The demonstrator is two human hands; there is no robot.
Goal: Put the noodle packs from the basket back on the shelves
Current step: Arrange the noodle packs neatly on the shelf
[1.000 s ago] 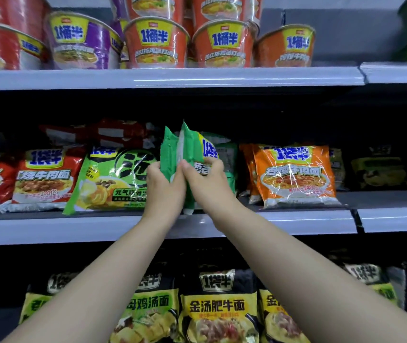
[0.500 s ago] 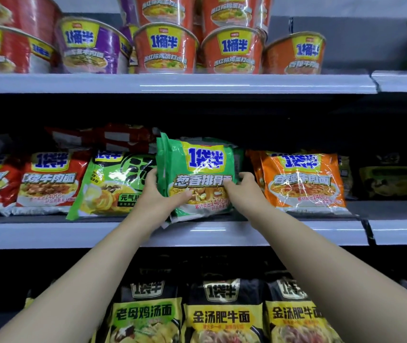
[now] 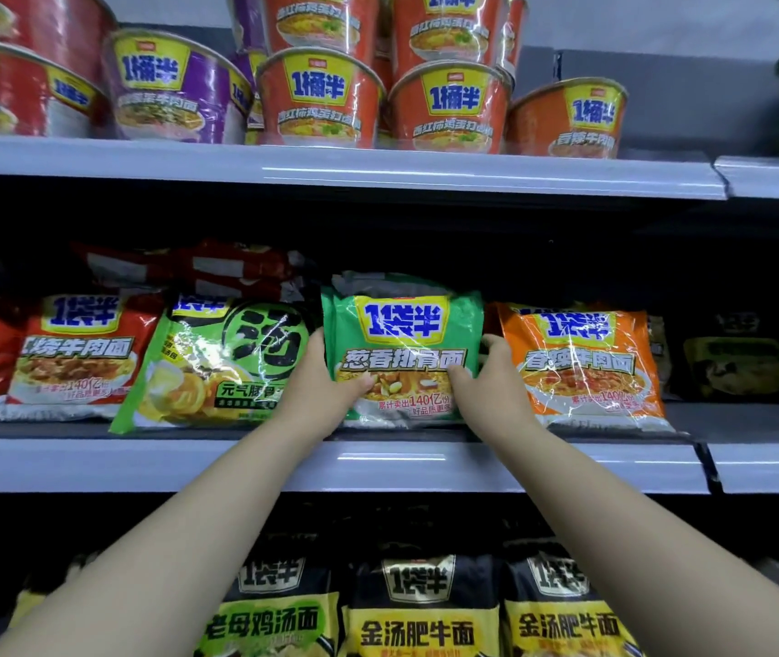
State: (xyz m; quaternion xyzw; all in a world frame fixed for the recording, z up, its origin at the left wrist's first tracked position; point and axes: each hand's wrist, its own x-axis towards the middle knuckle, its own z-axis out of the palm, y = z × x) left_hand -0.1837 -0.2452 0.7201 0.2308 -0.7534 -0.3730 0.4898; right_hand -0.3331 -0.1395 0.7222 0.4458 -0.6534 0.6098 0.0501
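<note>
step: seating pack on middle shelf point(image 3: 378, 467), judged nearly done | green noodle pack point(image 3: 402, 334) upright, face out, between lime pack point(image 3: 217, 367) and orange pack point(image 3: 582, 362) | left hand point(image 3: 326, 391), right hand point(image 3: 487, 386) each clamped on a side edge, thumbs in front | next: release without tipping | 1.0 s ago: pack edge-on, now squared

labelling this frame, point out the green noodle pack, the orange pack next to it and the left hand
green noodle pack point(image 3: 402, 358): head view, white lettering across its middle
orange pack point(image 3: 578, 362): head view, white lettering across its middle
left hand point(image 3: 315, 391): head view, back of the hand
</note>
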